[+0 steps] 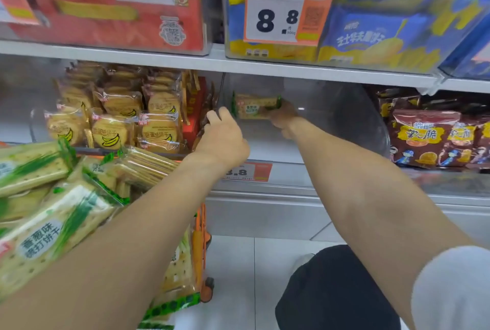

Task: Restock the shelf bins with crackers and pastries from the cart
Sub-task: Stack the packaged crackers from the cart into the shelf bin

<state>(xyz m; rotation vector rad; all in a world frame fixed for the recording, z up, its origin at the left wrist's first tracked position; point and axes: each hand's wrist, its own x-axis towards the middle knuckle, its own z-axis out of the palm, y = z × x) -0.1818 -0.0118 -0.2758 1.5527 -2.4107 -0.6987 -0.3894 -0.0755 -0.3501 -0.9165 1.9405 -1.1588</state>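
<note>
While your right hand reaches deep into the clear plastic shelf bin, its fingers grasp a small green-edged packet of scallion soda crackers, held inside that bin near its back. Your left hand sits at the bin's left wall, fingers curled; whether they grip anything you cannot tell. Left of the bin, more green-striped cracker packets fill the orange cart.

Right hand grips a green-edged cracker pack inside the clear bin; left hand's curled fingers hover just left of it.
</note>
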